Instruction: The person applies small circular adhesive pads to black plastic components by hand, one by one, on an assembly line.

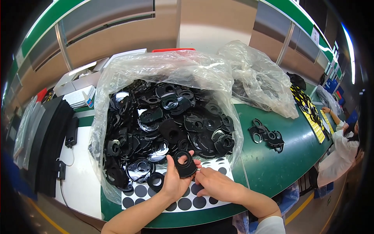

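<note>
My left hand (175, 181) holds a black plastic part with a round hole (184, 163), lifted just above a white sheet of black round stickers (183, 197). My right hand (216, 185) lies beside it, its fingertips touching the part's lower right edge and the sheet. Right behind both hands stands a large clear plastic bag (117, 78) heaped with several more of the same black parts (167, 121).
A small pile of black parts (267, 136) lies on the green table (272, 167) to the right. A second, crumpled clear bag (261, 82) sits behind it. Black strips (52, 140) and white boxes (80, 95) are at left. Another person (341, 150) works at the far right.
</note>
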Tool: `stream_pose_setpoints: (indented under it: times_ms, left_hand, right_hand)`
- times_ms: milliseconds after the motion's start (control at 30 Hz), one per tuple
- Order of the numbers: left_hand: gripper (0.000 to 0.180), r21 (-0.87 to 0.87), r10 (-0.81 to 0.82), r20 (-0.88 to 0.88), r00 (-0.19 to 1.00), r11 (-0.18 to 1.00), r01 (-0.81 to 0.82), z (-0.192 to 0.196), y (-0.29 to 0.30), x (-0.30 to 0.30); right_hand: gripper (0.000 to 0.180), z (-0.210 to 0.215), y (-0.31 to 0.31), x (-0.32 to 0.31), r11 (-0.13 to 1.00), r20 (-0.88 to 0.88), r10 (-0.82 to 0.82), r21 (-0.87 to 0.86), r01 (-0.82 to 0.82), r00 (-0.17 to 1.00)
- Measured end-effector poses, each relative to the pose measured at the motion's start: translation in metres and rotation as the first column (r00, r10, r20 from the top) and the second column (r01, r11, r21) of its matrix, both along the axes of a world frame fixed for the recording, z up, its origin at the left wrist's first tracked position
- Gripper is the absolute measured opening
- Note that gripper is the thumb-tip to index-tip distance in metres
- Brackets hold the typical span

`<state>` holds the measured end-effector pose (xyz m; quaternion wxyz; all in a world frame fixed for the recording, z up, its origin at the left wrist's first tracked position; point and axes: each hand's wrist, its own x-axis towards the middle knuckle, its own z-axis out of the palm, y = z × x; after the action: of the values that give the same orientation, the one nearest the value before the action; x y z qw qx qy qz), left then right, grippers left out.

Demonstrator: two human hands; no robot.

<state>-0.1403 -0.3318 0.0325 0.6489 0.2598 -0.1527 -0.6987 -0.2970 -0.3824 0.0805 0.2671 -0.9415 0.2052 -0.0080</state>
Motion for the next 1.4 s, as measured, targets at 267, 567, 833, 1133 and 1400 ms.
stream_pose_setpoints:
  times_ms: [267, 567, 833, 1133, 1400]
  left_hand:
    - [0.072, 0.014, 0.025, 0.04, 0.999, 1.0, -0.026, -0.004, -0.004, -0.003]
    - [0.069, -0.001, 0.002, 0.072, 0.997, 1.0, -0.002, -0.002, -0.005, -0.004]
    - [0.069, -0.023, -0.078, 0.077, 0.994, 0.997, 0.08, -0.002, 0.001, 0.0]
    - [0.068, 0.032, -0.118, 0.187, 0.975, 0.993, 0.114, -0.004, 0.0, -0.002]
    - [0.067, 0.037, -0.127, 0.225, 0.966, 0.992, 0.122, 0.004, 0.0, -0.004]
  right_hand:
    - [0.038, 0.001, -0.005, -0.001, 0.999, 0.013, 0.001, 0.044, -0.002, 1.0]
    - [0.015, 0.021, 0.008, -0.013, 0.99, -0.022, 0.139, -0.027, -0.14, 0.99]
    - [0.004, 0.021, -0.031, -0.017, 0.785, 0.515, -0.263, 0.606, -0.129, 0.816]
    - [0.011, -0.009, -0.029, 0.007, 0.571, 0.353, -0.578, 0.819, 0.055, 0.735]
    - [0.007, -0.005, -0.023, 0.006, 0.762, 0.499, -0.526, 0.636, 0.121, 0.689]
